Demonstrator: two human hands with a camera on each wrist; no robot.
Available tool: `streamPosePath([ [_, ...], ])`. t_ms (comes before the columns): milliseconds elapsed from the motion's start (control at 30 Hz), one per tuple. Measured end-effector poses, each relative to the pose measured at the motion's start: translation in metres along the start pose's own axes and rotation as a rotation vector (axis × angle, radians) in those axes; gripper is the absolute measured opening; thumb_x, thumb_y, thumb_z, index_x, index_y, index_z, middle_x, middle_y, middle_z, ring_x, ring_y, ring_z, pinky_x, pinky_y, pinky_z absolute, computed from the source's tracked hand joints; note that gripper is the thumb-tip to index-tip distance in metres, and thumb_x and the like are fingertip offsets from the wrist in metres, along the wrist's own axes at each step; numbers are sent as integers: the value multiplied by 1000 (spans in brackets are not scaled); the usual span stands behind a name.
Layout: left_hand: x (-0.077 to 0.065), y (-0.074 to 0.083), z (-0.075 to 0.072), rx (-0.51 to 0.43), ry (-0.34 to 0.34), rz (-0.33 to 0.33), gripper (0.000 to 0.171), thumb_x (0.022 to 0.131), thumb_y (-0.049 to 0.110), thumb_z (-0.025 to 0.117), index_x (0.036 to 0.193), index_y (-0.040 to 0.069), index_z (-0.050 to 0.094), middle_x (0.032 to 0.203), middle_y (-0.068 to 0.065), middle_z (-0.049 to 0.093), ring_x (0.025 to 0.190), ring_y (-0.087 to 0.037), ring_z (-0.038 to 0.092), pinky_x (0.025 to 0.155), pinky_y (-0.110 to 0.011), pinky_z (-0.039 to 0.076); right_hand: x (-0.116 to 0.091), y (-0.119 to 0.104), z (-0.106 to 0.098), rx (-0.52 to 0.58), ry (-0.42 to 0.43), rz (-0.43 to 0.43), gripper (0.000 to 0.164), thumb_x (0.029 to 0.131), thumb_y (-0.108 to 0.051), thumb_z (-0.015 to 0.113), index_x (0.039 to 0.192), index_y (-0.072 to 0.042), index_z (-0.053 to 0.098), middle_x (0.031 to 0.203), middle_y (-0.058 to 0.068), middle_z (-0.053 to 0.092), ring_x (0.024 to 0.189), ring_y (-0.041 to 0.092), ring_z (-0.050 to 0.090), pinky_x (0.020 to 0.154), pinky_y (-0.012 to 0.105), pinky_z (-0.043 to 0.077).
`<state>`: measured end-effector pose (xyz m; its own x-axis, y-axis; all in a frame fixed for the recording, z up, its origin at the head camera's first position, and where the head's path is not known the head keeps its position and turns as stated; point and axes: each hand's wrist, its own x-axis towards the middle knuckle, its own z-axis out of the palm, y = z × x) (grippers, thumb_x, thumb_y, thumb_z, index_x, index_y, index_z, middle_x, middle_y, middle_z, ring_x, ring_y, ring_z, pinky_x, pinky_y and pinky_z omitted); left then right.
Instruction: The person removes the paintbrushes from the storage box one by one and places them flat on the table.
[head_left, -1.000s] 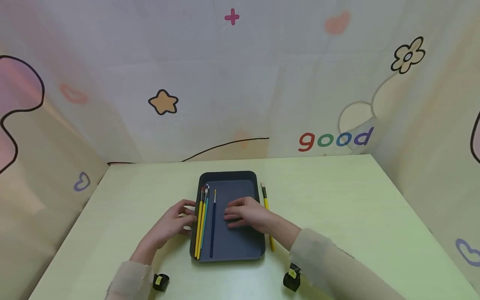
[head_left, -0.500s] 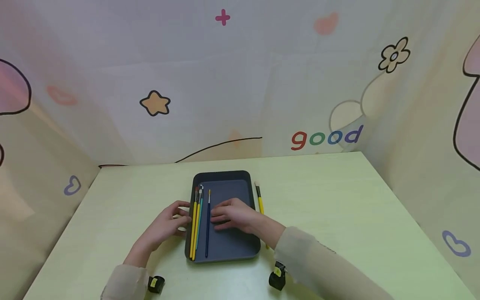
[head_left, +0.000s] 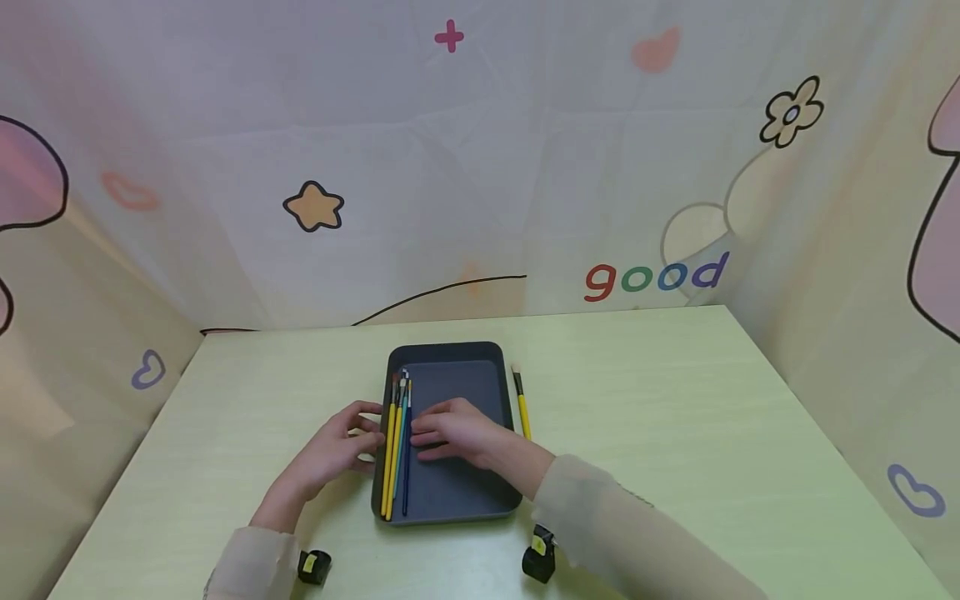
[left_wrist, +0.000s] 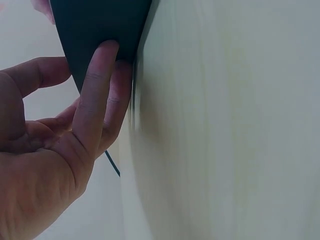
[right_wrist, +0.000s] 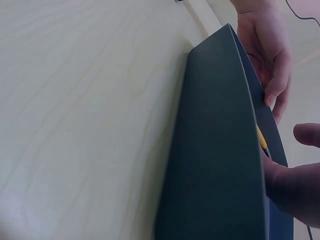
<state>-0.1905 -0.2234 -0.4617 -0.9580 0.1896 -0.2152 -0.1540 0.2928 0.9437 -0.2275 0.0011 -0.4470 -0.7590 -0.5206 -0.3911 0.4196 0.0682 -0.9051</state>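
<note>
In the head view, a dark grey tray (head_left: 465, 492) holds several slim paintbrushes lined up lengthwise along its left wall. Two have yellow handles, like this yellow paintbrush (head_left: 390, 454); beside them lie a teal paintbrush (head_left: 398, 467) and a navy paintbrush (head_left: 407, 479). My right hand (head_left: 457, 433) reaches inside the tray, extended fingertips at the navy paintbrush's right side. My left hand (head_left: 341, 442) rests against the tray's left side. In the left wrist view, its fingers (left_wrist: 95, 90) lie straight along the outer wall.
Another paintbrush (head_left: 522, 408), yellow with a black ferrule, lies on the pale table (head_left: 637, 417) just right of the tray, its lower part hidden by my right forearm. A printed cloth (head_left: 480, 167) hangs behind and at both sides.
My right hand has moved left inside the tray. The navy paintbrush has slid left until it lies alongside the teal one. My left hand keeps its place at the tray's side.
</note>
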Motion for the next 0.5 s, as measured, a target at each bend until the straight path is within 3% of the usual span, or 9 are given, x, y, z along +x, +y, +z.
streamPosePath([
  [500,-1,4,0,30,3,-20,45,100,6,57,143,-2,46,119,-23,54,96,-29,65,77,-44,62,12,5,10,9,39,0,46,99,-3,64,137,16,47,116,23,66,112,33,66,90,44,59],
])
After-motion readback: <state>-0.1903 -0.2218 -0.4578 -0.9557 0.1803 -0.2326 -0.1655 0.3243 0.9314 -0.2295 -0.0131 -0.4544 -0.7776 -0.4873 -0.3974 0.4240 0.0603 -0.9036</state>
